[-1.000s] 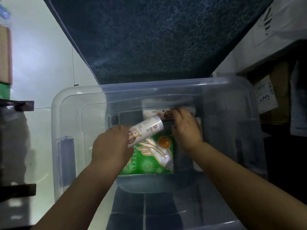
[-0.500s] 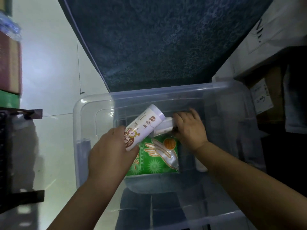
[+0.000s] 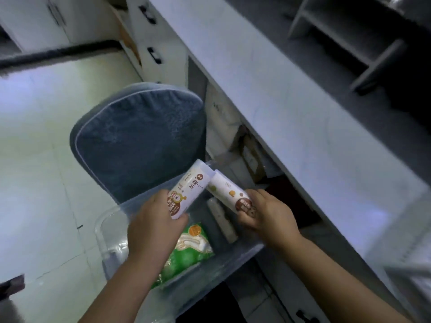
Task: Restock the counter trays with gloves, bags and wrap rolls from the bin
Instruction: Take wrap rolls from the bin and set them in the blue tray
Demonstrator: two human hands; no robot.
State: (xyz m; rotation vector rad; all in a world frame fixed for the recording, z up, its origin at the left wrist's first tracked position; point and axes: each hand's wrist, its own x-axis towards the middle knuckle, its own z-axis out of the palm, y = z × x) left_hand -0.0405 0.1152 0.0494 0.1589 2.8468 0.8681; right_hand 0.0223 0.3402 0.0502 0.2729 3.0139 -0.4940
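The left hand [image 3: 155, 220] has its fingers closed around a white wrap roll [image 3: 189, 191] with brown and orange print. The right hand [image 3: 268, 214] grips a second white roll [image 3: 229, 194] with coloured dots. Both rolls are above the clear bin [image 3: 109, 231], where a green glove pack [image 3: 186, 248] lies beside the worktop [image 3: 279, 101].

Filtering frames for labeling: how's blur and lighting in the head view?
Head view: motion blur throughout, worst on the counter and cabinets; dim bluish light, glare on the floor; wide-angle bends the edges; left hand and right hand with their rolls stay readable.
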